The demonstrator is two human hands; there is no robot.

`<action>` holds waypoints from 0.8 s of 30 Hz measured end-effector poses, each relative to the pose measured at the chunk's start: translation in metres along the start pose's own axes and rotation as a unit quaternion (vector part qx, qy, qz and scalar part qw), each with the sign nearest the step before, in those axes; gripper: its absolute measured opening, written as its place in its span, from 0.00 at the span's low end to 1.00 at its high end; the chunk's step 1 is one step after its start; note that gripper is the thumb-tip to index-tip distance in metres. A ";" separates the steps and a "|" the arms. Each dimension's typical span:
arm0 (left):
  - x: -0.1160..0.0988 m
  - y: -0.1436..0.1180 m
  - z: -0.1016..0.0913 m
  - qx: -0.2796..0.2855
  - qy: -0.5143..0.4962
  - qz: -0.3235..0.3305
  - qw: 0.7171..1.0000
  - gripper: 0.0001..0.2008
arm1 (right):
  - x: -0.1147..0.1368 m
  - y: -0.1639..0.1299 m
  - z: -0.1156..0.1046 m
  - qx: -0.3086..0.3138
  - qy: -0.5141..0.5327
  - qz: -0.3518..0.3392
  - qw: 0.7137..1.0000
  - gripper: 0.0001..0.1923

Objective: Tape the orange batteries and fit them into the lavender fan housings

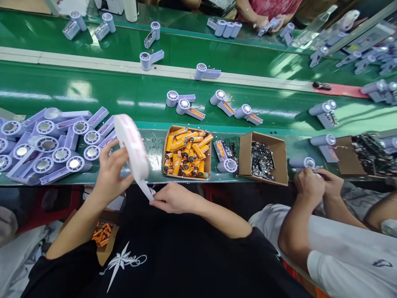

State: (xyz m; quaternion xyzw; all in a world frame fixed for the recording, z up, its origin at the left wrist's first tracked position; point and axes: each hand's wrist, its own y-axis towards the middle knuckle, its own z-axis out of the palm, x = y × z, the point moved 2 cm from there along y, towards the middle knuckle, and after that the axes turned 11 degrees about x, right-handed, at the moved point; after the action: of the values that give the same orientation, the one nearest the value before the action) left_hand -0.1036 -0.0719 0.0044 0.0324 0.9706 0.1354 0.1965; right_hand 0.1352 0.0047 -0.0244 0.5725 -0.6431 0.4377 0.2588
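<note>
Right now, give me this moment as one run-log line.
left hand: holds tape roll | right hand: pinches tape's loose end | ahead: battery box | left: fan housings

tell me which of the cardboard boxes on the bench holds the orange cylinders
The open cardboard box nearest the tape roll, just ahead of the right hand. The box to its right holds small dark metal parts instead.

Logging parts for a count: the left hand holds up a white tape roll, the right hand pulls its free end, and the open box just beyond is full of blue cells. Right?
Not quite. The head view shows the box holds orange cells, not blue. The rest stands: the left hand holds up the white tape roll and the right hand pulls its free end.
</note>
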 end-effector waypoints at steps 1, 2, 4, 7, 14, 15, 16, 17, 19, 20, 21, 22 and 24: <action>0.002 -0.002 -0.004 -0.022 -0.017 -0.011 1.000 0.32 | -0.002 -0.003 -0.001 0.024 -0.052 0.020 0.998 0.13; 0.004 -0.004 -0.007 -0.044 -0.024 -0.017 0.999 0.35 | -0.005 -0.007 -0.006 0.037 -0.092 0.036 0.994 0.10; 0.007 -0.006 -0.007 -0.067 -0.005 -0.018 0.998 0.39 | -0.009 -0.019 -0.026 0.011 -0.149 0.055 0.987 0.15; 0.005 -0.005 0.007 -0.033 0.032 -0.012 0.999 0.36 | -0.016 -0.035 -0.070 -0.096 -0.275 0.125 0.948 0.19; -0.003 -0.004 0.044 -0.002 0.008 0.047 0.999 0.32 | -0.048 -0.044 -0.102 -0.113 -0.296 0.184 0.930 0.11; -0.002 -0.005 0.048 0.003 0.008 0.049 0.999 0.32 | -0.050 -0.044 -0.098 -0.124 -0.265 0.167 0.942 0.11; -0.001 -0.006 0.051 0.009 0.009 0.050 0.999 0.32 | -0.051 -0.044 -0.094 -0.138 -0.239 0.151 0.949 0.11; 0.001 -0.007 0.054 0.016 0.011 0.049 0.999 0.31 | -0.052 -0.044 -0.090 -0.152 -0.224 0.141 0.952 0.11; 0.006 -0.008 0.060 0.025 0.013 0.046 0.999 0.31 | -0.052 -0.047 -0.087 -0.183 -0.227 0.147 0.945 0.11; 0.008 -0.009 0.062 0.028 0.015 0.043 0.999 0.31 | -0.052 -0.051 -0.089 -0.198 -0.234 0.153 0.940 0.13; 0.010 -0.009 0.063 0.029 0.016 0.039 0.999 0.31 | -0.053 -0.057 -0.092 -0.208 -0.235 0.151 0.937 0.15; 0.012 -0.009 0.064 0.029 0.016 0.036 0.999 0.32 | -0.054 -0.065 -0.098 -0.215 -0.227 0.139 0.940 0.17; 0.015 -0.010 0.064 0.028 0.017 0.032 0.999 0.32 | -0.058 -0.088 -0.110 -0.226 -0.201 0.103 0.948 0.21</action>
State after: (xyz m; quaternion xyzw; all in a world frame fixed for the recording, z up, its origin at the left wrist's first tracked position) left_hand -0.0925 -0.0634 -0.0601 0.0668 0.9757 0.1146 0.1742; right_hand 0.2134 0.1327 0.0037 0.5061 -0.8192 0.1807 0.2004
